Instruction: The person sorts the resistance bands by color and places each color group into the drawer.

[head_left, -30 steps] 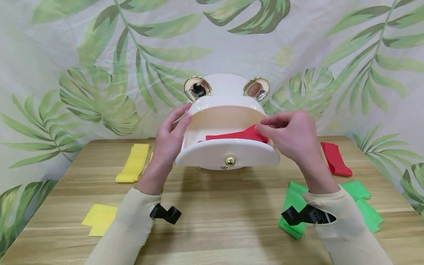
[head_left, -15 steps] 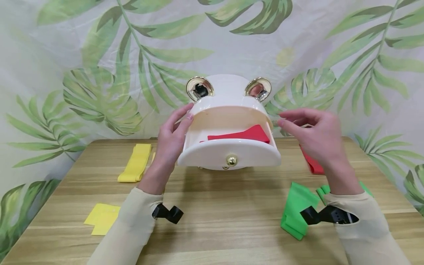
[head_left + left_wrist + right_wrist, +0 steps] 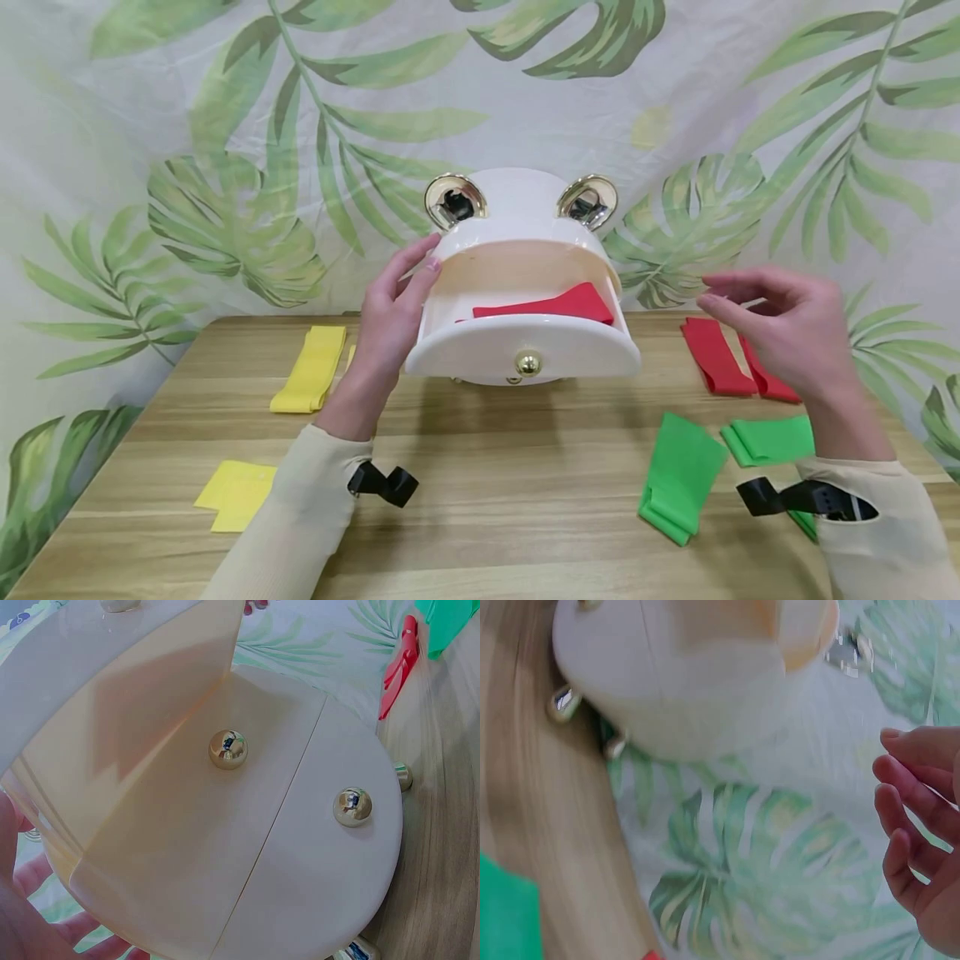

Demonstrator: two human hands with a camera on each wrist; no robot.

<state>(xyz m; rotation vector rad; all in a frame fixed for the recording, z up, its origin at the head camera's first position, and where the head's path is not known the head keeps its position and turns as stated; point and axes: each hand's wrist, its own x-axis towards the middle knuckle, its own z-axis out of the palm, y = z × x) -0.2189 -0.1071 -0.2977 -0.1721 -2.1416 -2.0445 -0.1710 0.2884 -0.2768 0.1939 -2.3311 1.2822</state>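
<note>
While the left hand (image 3: 390, 312) rested against the left side of the white box (image 3: 517, 204), the right hand (image 3: 787, 329) hung in the air to the right of the box, apart from it. The left fingers were spread and fairly straight, touching the box wall rather than wrapped around it. The right fingers were loosely bent, with the thumb near the forefinger; the right wrist view showed nothing held between them.

The drawer (image 3: 465, 350) stood pulled out, its gold knob (image 3: 528, 362) facing the person. Inside lay a red strip (image 3: 562, 304), between the two hands: right of the left hand, left of the right hand and touched by neither. It sat toward the drawer's right end, partly hidden by the drawer front.

On the wooden table (image 3: 480, 517), further red strips (image 3: 716, 358) lay below the right fingertips in the head view, the hand covering part of them. Green strips (image 3: 682, 479) lay nearer the person, partly behind the right forearm. On the left, a folded yellow strip (image 3: 309, 367) lay near the left wrist, and yellow pieces (image 3: 238, 496) lay beside the left sleeve (image 3: 300, 508).
</note>
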